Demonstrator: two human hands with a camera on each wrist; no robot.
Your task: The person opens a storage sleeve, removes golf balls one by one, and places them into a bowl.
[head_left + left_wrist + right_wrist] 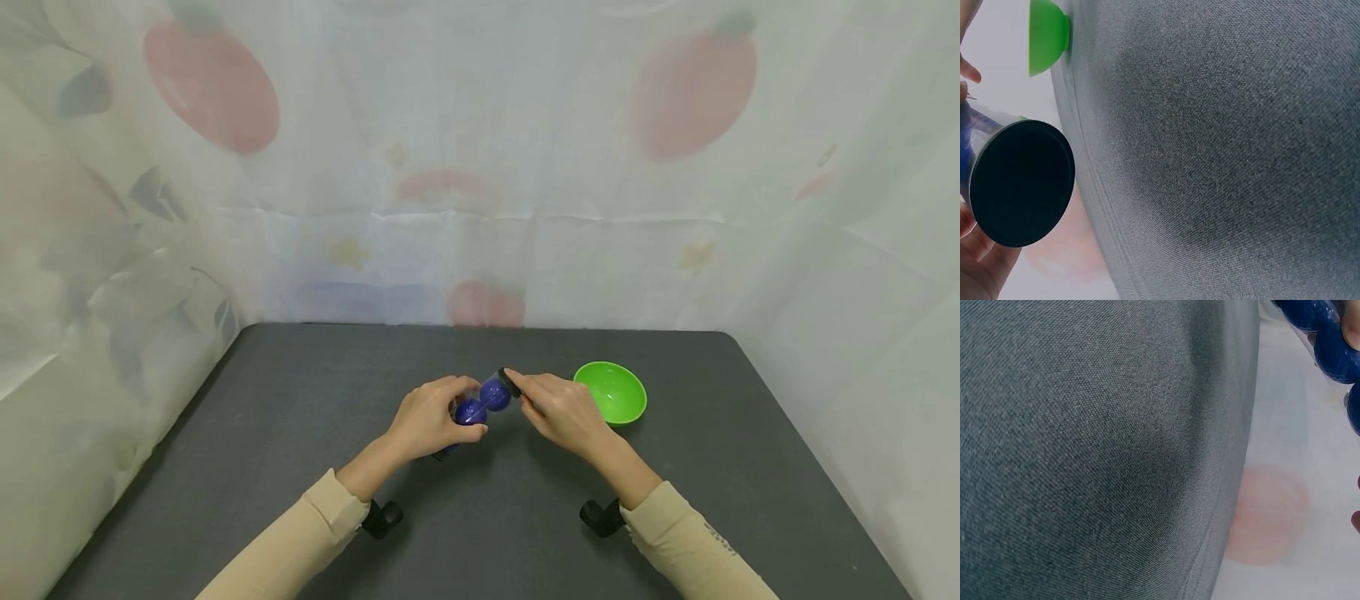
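Note:
My left hand grips a clear plastic tube just above the dark table; the tube tilts up to the right. Inside it I see two blue balls. My right hand pinches the black cap at the tube's upper end. The left wrist view shows the tube's round black bottom cap close up, with my left fingers under it. In the right wrist view the blue balls fill the top right corner.
A green bowl, with nothing in it, stands on the table just right of my right hand, and its rim shows in the left wrist view. A fruit-printed curtain closes off the back and both sides.

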